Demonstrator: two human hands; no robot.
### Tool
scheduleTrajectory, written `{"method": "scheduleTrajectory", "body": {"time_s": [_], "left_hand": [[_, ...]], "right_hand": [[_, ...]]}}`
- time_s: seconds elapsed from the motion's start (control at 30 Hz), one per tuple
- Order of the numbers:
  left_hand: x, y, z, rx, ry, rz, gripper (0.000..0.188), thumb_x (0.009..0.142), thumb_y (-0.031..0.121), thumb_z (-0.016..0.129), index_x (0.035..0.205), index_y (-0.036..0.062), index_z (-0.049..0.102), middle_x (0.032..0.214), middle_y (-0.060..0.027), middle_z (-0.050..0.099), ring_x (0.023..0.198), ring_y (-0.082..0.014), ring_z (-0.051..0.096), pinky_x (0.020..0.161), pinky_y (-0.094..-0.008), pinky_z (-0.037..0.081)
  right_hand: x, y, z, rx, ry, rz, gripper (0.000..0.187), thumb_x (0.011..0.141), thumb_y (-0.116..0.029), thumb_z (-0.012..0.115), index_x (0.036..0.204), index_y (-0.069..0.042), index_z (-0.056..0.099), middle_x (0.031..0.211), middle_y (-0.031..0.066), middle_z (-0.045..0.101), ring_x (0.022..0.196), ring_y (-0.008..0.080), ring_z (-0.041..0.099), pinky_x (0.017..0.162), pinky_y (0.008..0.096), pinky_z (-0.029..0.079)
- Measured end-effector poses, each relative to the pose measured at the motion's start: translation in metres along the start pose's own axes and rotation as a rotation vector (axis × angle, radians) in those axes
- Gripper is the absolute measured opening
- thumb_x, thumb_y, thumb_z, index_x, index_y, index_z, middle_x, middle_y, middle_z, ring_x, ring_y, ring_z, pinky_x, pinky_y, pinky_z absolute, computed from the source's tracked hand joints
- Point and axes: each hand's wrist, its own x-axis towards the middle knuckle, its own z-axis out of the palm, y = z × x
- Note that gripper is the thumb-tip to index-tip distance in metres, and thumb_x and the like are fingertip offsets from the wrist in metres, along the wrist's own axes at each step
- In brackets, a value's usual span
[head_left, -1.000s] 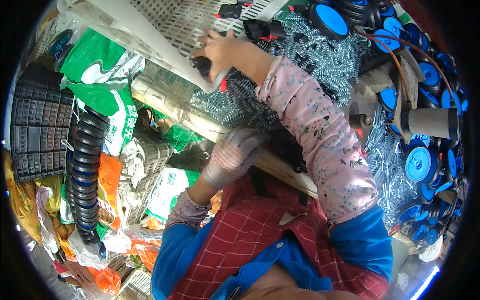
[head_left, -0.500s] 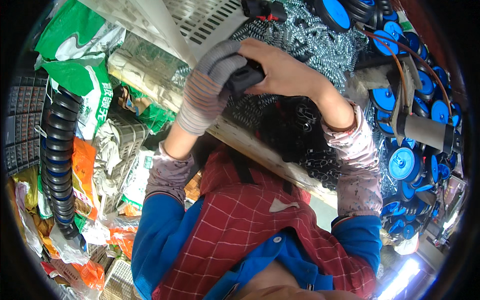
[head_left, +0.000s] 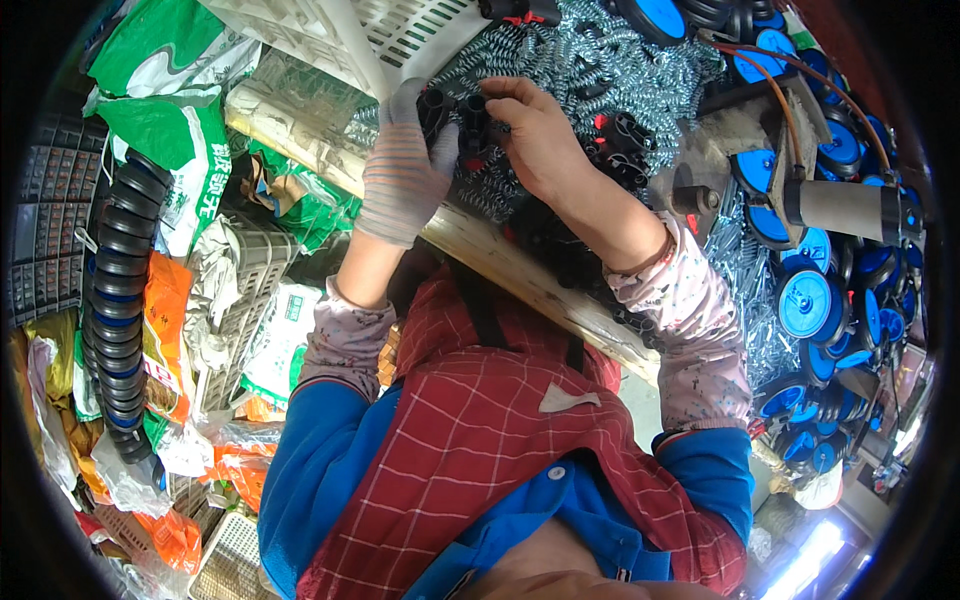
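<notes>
My left hand (head_left: pixel 405 180), in a striped grey knit glove, is closed round a black plastic fitting (head_left: pixel 474 118) with round tube-like openings facing up. A bit of red shows at the fitting's lower end. Bare and curled, my right hand (head_left: pixel 535 140) has its thumb and forefinger pinched close beside the fitting's upper right edge. Whatever lies between those fingertips is too small or hidden to make out. Under and beyond both hands spreads a heap of small metal coil springs (head_left: pixel 560 65). More black fittings with red tabs (head_left: pixel 625 145) lie on the springs to the right.
A wooden edge (head_left: pixel 520 280) runs between my body and the springs. A white slotted crate (head_left: pixel 425 30) stands at the far side. Blue-and-black wheels (head_left: pixel 805 303) pile up at right, beside a metal cylinder device (head_left: pixel 840 207). Stacked black rings (head_left: pixel 120 310) and plastic bags (head_left: pixel 165 340) are at left.
The black fitting has been turned so its openings face up. My right hand has loosened its wrap round the fitting and drawn back to a fingertip pinch; its forearm swung inward.
</notes>
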Motion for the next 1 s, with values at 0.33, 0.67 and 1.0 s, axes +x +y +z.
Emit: {"method": "scheduleTrajectory", "body": {"time_s": [0.33, 0.67, 1.0], "left_hand": [[-0.014, -0.003, -0.021, 0.050, -0.035, -0.056, 0.084, 0.075, 0.018, 0.083, 0.145, 0.0021, 0.040, 0.127, -0.0234, 0.053, 0.114, -0.0392, 0.059, 0.094, -0.0417, 0.052], [-0.038, -0.030, -0.060, 0.322, 0.000, 0.049, 0.068, 0.076, 0.013, 0.080, 0.136, 0.0032, 0.050, 0.116, -0.0204, 0.062, 0.100, -0.0381, 0.066, 0.085, -0.0434, 0.055], [-0.039, -0.027, -0.061, 0.214, -0.028, 0.067, 0.070, 0.072, 0.011, 0.081, 0.134, 0.0028, 0.050, 0.117, -0.0208, 0.062, 0.103, -0.0370, 0.065, 0.089, -0.0421, 0.054]], "right_hand": [[-0.010, -0.006, 0.005, -0.237, -0.216, -0.105, 0.016, 0.090, -0.008, 0.072, 0.103, 0.000, 0.066, 0.091, 0.0023, 0.064, 0.084, 0.0121, 0.060, 0.076, 0.0261, 0.049], [-0.021, 0.015, 0.012, -1.792, -0.573, -0.646, 0.010, 0.082, -0.012, 0.062, 0.087, -0.008, 0.070, 0.099, 0.0056, 0.063, 0.099, 0.0243, 0.063, 0.076, 0.0365, 0.057], [-0.013, -0.033, 0.020, -1.029, -0.452, -0.549, 0.020, 0.087, -0.008, 0.072, 0.105, -0.003, 0.065, 0.098, 0.0111, 0.069, 0.074, 0.0236, 0.066, 0.065, 0.0322, 0.052]]}}
